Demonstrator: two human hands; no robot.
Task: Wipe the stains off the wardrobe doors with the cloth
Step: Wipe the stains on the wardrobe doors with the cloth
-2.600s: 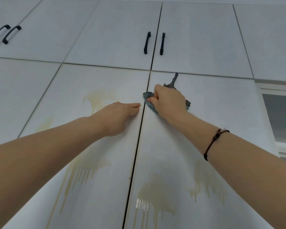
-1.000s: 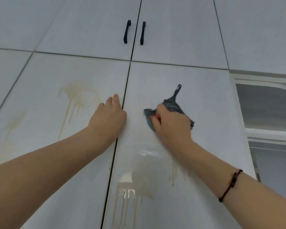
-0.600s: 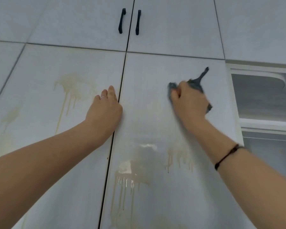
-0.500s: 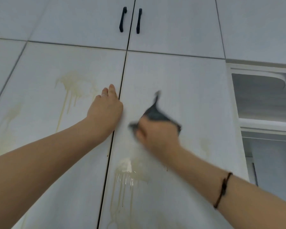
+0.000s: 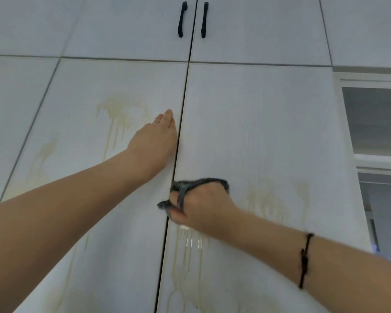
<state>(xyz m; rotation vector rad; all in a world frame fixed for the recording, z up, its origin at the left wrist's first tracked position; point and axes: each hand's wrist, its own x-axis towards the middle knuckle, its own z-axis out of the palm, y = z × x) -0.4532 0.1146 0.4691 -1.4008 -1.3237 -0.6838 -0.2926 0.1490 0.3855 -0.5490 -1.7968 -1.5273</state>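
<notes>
Mid-wipe, the right hand (image 5: pixel 202 205) gripped the cloth (image 5: pixel 200 182), the left hand (image 5: pixel 154 143) lay flat; drips (image 5: pixel 187 242) at lower centre seemed next.

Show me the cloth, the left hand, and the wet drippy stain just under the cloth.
cloth (image 5: pixel 203 182), head view, on the dark bunched fold along its top.
left hand (image 5: pixel 154 143), head view, on the back of the hand.
wet stain (image 5: pixel 188 241), head view, on the shiny drips near its top.
</notes>
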